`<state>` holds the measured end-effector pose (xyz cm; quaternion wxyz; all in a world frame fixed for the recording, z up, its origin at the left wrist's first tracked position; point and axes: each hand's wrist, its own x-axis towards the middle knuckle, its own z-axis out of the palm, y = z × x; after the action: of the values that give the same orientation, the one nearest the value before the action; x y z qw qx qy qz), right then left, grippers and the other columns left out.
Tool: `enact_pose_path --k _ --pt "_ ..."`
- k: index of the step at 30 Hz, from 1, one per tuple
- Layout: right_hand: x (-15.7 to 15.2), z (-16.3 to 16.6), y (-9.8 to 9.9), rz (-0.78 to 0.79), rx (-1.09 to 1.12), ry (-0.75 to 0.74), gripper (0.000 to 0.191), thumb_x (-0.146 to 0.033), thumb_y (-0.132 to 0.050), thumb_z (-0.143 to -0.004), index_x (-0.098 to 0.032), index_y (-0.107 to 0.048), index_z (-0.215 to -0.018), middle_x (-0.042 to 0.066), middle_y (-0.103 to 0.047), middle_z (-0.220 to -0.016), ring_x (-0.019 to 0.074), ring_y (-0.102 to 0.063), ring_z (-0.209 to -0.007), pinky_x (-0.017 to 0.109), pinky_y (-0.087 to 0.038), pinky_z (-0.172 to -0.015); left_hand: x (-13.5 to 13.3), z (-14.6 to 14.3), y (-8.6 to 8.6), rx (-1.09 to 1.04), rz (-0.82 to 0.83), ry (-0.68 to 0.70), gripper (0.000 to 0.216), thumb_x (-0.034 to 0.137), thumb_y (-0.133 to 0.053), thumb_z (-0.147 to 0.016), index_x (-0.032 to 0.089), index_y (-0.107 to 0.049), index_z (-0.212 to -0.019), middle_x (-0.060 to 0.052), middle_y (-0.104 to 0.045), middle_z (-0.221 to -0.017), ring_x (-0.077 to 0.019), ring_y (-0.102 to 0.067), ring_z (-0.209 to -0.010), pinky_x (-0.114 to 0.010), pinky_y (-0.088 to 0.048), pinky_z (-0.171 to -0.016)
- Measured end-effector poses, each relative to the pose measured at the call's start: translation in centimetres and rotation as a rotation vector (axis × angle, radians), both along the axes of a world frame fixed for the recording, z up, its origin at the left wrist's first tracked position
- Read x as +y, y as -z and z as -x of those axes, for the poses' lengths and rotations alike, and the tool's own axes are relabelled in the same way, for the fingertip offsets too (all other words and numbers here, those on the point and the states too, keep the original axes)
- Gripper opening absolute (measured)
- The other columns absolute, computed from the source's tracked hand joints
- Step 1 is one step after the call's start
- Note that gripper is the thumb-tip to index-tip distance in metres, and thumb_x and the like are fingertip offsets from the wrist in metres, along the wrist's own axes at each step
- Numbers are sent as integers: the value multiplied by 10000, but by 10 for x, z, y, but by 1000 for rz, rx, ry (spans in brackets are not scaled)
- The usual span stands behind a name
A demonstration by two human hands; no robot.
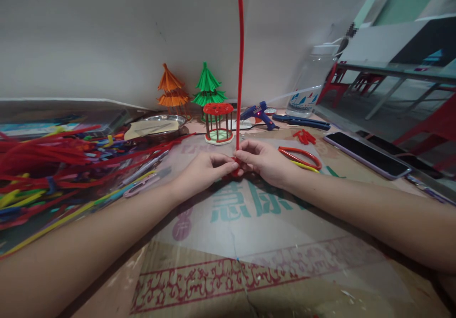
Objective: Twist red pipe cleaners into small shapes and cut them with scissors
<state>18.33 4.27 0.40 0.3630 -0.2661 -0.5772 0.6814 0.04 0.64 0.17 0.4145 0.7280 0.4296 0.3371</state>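
A long red pipe cleaner [240, 61] stands upright above the cardboard sheet [249, 242]. Both of my hands pinch its lower end, where it looks bent or coiled. My left hand [202, 171] closes on it from the left, my right hand [262, 160] from the right, fingertips nearly touching. Just behind the hands stands a small pavilion model [218, 123] with a red top, dark posts and a white-green base.
A heap of red and mixed-colour pipe cleaners [50, 166] lies at left. Orange [172, 91] and green [208, 86] paper trees stand by the wall. A blue glue gun [258, 114], red loop [299, 155], phone [366, 154] and plastic jar [313, 83] lie at right.
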Motion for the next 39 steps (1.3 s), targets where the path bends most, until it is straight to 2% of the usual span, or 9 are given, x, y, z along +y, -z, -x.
enact_pose_path --k 5,12,22,31,39 --pt "-2 0 -1 -21 -23 6 304 -363 -757 -737 -183 -518 -793 -50 -628 -620 87 -621 -510 162 -425 -425 0 -1 -1 20 6 -13 265 376 -593 -869 157 -737 -907 -59 -754 -899 -150 -653 -759 -239 -473 -677" --pt "-2 0 -1 -75 -43 23 298 -383 -745 -747 -183 -529 -796 -52 -625 -610 86 -616 -497 152 -389 -397 1 -2 0 -15 51 -2 290 393 -593 -867 142 -727 -921 -67 -753 -913 -159 -664 -791 -248 -481 -706" --pt "-2 0 0 -70 -7 -6 277 -358 -741 -760 -181 -531 -798 -46 -634 -613 106 -638 -494 169 -429 -401 1 -3 0 -99 58 61 254 346 -576 -893 117 -684 -897 -77 -740 -884 -155 -681 -800 -262 -502 -747" --pt "-5 1 -5 -96 14 -1 286 -366 -745 -749 -179 -531 -779 -56 -617 -610 88 -620 -483 182 -463 -433 2 -3 1 -135 79 80 246 353 -573 -896 122 -655 -892 -70 -724 -866 -158 -682 -798 -280 -513 -762" --pt "-5 0 -4 -112 -1 20 278 -368 -732 -760 -182 -527 -784 -53 -615 -589 87 -605 -467 154 -382 -371 1 -3 1 -154 88 78 244 356 -587 -890 123 -656 -882 -68 -726 -863 -157 -684 -799 -278 -514 -764"
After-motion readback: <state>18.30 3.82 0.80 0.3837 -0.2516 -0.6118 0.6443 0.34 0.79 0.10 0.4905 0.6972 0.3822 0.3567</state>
